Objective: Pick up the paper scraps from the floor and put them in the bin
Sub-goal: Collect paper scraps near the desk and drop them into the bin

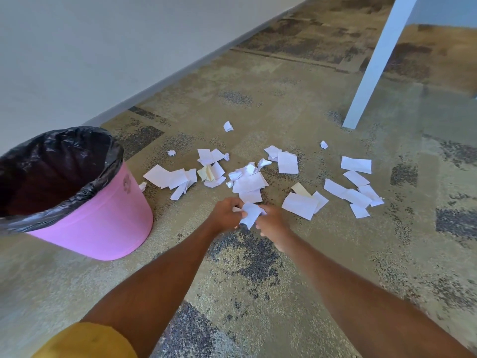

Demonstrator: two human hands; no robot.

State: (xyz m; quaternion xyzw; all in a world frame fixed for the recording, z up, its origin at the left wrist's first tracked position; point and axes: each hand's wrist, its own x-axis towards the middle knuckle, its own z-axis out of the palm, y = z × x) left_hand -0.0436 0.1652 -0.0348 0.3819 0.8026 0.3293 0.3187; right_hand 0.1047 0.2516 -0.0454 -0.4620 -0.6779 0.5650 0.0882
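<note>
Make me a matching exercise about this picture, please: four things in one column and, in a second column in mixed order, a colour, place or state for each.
Things
1. bin
2. crumpled paper
3. table leg
4. sleeve

Descriptions
a. mustard yellow, at the bottom left edge
b. gripped by the left hand and the right hand
c. pink, lined in black
d. pale, slanting, at the upper right

Pairs: 1-c, 2-b, 3-d, 4-a

We lose the pink bin (103, 223) at the left edge, its black liner (51, 161) too dark to see inside. The crumpled scrap (249, 214) hides how the left grip (224, 214) and the blurred right grip (272, 226) pinch it.
</note>
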